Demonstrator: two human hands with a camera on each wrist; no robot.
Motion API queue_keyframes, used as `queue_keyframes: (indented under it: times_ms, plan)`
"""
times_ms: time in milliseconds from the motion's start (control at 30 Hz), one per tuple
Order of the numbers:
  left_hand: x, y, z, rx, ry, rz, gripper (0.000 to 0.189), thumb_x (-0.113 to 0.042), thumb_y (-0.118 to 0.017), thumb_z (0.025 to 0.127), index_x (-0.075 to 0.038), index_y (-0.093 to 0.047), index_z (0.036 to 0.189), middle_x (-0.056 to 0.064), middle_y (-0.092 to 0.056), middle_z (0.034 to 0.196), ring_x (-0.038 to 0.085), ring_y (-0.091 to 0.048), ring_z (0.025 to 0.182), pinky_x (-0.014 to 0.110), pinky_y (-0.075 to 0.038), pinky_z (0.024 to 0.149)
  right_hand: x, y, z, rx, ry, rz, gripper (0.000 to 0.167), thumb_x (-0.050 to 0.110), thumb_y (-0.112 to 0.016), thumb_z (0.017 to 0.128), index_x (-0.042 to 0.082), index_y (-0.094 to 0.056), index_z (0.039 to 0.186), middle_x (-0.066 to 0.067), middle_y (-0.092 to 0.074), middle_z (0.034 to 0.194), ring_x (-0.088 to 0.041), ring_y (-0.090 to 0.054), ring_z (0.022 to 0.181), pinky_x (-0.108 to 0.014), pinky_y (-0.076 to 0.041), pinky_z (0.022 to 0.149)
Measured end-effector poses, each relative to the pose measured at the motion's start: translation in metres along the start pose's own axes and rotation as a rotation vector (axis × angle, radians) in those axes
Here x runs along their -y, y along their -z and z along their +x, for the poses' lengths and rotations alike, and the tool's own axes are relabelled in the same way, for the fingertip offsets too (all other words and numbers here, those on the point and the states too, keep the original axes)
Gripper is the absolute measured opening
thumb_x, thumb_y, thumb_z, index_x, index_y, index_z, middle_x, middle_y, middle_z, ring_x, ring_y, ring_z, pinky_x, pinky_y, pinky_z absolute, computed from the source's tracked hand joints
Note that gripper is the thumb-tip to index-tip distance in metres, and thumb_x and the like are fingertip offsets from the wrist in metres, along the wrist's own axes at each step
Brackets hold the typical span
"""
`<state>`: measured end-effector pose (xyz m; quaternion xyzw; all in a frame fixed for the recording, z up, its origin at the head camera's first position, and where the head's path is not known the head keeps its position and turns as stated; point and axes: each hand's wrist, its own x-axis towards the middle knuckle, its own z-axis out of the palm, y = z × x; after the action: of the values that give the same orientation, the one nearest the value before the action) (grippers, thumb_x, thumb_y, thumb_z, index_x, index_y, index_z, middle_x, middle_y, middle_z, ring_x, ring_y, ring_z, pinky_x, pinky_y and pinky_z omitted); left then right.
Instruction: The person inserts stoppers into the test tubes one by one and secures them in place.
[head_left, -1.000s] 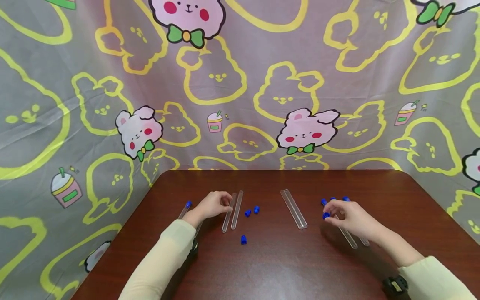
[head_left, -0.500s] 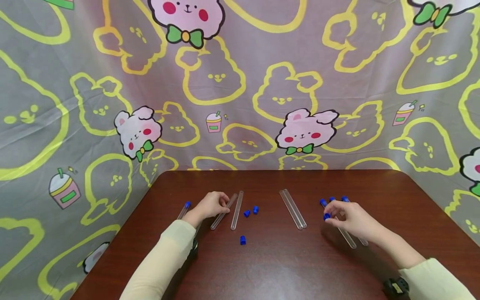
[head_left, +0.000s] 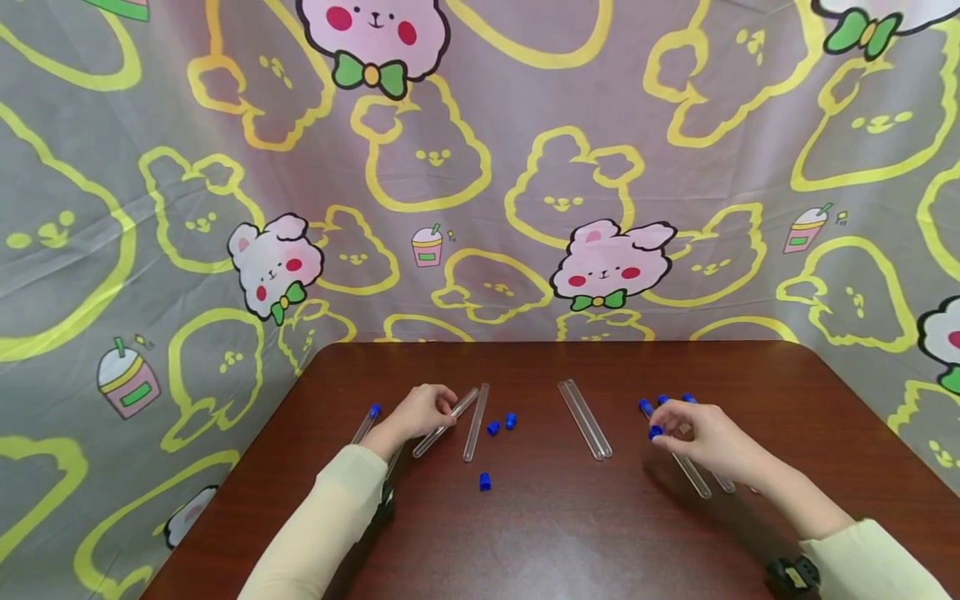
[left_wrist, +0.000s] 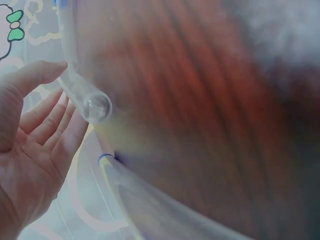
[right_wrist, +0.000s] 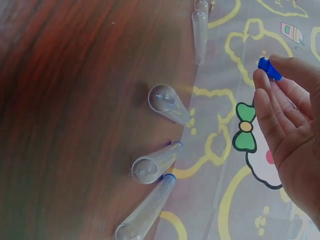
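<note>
My left hand (head_left: 422,410) pinches a clear test tube (head_left: 433,439) between thumb and fingers, close over the table. The tube slants, its rounded end toward me and to the left; in the left wrist view that end of the tube (left_wrist: 96,106) faces the camera. A second clear tube (head_left: 474,433) lies just right of it, near its far end. With thumb and fingertips my right hand (head_left: 705,437) holds a small blue cap (right_wrist: 270,69), above tubes with blue caps (head_left: 646,407) at the right. One of those tubes (head_left: 693,477) shows partly beneath the hand.
Three loose blue caps lie mid-table, including a nearer cap (head_left: 485,482). Two uncapped tubes (head_left: 585,419) lie side by side right of centre. At the left, a capped tube (head_left: 367,423) is partly behind my left arm. A patterned cloth (head_left: 480,192) hangs behind the table (head_left: 570,525).
The tube in my left hand has turned, its near end swinging left and its far end moving right toward the neighbouring tube. My right hand stays almost still with the cap.
</note>
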<state>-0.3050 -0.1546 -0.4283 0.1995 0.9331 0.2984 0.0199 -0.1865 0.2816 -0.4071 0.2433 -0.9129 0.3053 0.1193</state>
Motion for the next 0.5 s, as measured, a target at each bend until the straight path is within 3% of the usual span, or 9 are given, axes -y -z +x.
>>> queue_keyframes:
  times_ms: [267, 400, 500]
  plan:
    - [-0.009, 0.008, -0.009, -0.06, -0.055, -0.066, 0.026, -0.001, -0.077, 0.079, -0.002, -0.069, 0.103, -0.003, -0.061, 0.076, 0.011, -0.056, 0.066, 0.026, -0.048, 0.06, 0.007, 0.004, 0.004, -0.01, 0.03, 0.056, 0.025, 0.003, -0.076, 0.082, 0.012, -0.066, 0.103, 0.01, -0.063, 0.087, -0.005, -0.059, 0.078, -0.031, -0.055, 0.068]
    - [-0.013, 0.012, -0.014, -0.091, -0.073, -0.096, 0.023, -0.002, -0.077, 0.08, -0.004, -0.07, 0.102, -0.004, -0.062, 0.077, 0.011, -0.057, 0.07, 0.027, -0.048, 0.063, 0.009, 0.004, 0.006, -0.035, 0.094, 0.049, 0.03, -0.001, -0.077, 0.08, 0.013, -0.069, 0.106, 0.008, -0.066, 0.094, -0.005, -0.061, 0.08, -0.039, -0.056, 0.072]
    - [-0.017, 0.015, -0.018, -0.119, -0.081, -0.123, 0.022, -0.002, -0.076, 0.08, -0.005, -0.072, 0.101, -0.004, -0.064, 0.079, 0.012, -0.059, 0.073, 0.028, -0.049, 0.066, 0.012, 0.005, 0.01, -0.046, 0.133, 0.058, 0.03, -0.002, -0.078, 0.078, 0.012, -0.07, 0.103, 0.008, -0.066, 0.093, -0.006, -0.062, 0.08, -0.035, -0.057, 0.072]
